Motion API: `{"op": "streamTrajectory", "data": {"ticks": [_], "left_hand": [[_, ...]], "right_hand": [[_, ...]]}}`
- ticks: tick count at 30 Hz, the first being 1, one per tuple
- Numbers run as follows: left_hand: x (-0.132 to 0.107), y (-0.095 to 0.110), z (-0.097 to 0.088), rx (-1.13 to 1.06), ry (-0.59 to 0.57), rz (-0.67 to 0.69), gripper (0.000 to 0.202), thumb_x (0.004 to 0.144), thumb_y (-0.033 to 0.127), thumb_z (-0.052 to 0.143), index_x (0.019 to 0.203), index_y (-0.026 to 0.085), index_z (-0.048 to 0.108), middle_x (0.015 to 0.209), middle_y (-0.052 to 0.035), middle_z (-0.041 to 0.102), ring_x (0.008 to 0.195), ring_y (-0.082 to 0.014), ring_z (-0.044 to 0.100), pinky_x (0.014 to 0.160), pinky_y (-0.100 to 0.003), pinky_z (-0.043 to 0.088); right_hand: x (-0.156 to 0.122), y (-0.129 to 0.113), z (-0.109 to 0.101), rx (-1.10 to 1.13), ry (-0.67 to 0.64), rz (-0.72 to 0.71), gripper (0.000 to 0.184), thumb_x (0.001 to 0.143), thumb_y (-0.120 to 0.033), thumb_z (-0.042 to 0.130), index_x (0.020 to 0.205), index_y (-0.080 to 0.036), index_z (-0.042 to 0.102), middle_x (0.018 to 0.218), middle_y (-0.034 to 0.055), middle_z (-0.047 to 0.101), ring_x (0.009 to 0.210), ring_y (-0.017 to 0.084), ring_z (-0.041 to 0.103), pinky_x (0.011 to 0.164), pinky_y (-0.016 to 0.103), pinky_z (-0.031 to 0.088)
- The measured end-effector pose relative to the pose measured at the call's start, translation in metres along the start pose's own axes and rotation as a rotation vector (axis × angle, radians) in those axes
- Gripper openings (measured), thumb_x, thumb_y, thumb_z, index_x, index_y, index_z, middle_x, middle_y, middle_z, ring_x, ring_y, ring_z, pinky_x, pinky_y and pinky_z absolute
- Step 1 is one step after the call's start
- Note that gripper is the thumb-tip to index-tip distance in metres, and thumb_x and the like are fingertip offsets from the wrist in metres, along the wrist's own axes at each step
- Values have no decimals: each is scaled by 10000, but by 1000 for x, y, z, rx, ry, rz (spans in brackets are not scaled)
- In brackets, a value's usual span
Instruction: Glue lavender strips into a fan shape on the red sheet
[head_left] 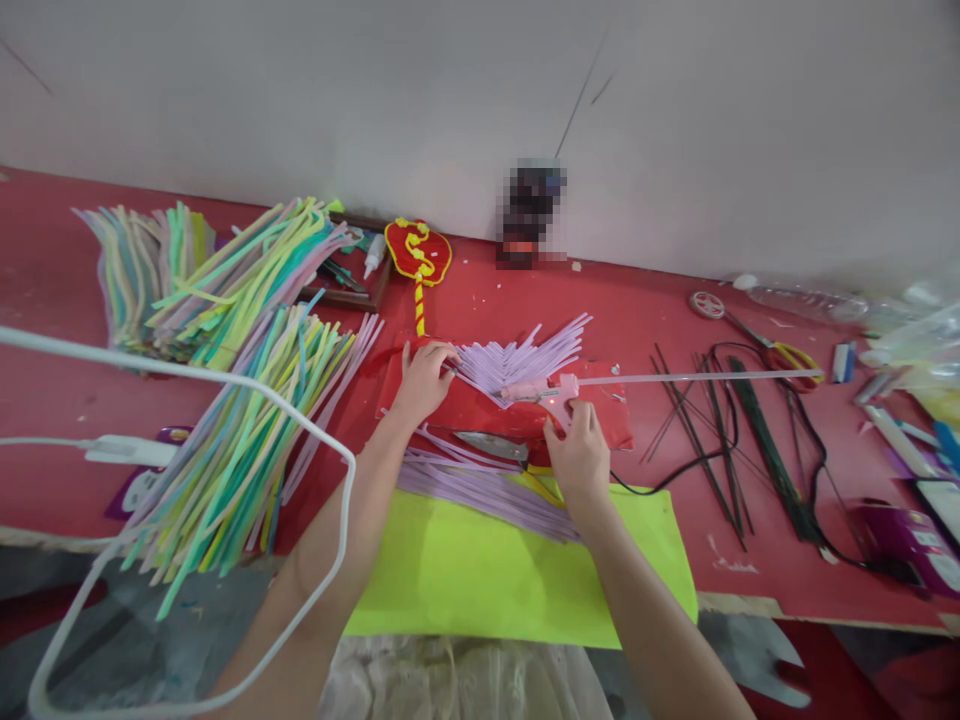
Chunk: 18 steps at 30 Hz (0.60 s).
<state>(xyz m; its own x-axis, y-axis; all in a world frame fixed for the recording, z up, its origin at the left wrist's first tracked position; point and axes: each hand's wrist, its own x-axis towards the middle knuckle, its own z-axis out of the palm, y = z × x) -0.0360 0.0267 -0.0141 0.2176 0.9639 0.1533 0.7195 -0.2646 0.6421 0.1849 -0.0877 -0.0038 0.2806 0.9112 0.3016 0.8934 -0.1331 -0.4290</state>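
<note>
The pink glue gun (559, 396) is held over the red pad (480, 414), nozzle pointed leftward at lilac strips (517, 356), its long axis set crosswise and extended rightward by a glue stick (697, 377). Its handle is gripped by the right hand (583, 450); the left hand (426, 382) is curled beside the strips, its pinch unclear.

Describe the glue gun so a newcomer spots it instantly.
On the red table, find the lavender stems fanned in a V. At their lower edge, in the right grip, is the pink glue gun. Unlike its neighbours, it has a long pale stick jutting from its rear.
</note>
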Motion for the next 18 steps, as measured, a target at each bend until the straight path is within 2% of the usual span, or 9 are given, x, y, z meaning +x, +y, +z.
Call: {"op": "streamTrajectory", "data": {"ticks": [6, 18], "left_hand": [[0, 0, 0, -24, 24, 33, 259, 774, 85, 489, 909, 275, 603, 1126, 4, 643, 1175, -191, 536, 1173, -518, 13], [0, 3, -2, -15, 8, 5, 251, 770, 87, 496, 899, 274, 606, 1137, -2, 643, 1166, -194, 538, 1173, -517, 13]], "right_hand": [[-2, 2, -2, -19, 1, 5, 200, 835, -290, 451, 1011, -207, 496, 972, 103, 604, 924, 257, 576, 683, 347, 477], [-2, 7, -3, -7, 7, -11, 203, 837, -302, 459, 1013, -211, 503, 962, 102, 614, 934, 259, 579, 714, 359, 485]]}}
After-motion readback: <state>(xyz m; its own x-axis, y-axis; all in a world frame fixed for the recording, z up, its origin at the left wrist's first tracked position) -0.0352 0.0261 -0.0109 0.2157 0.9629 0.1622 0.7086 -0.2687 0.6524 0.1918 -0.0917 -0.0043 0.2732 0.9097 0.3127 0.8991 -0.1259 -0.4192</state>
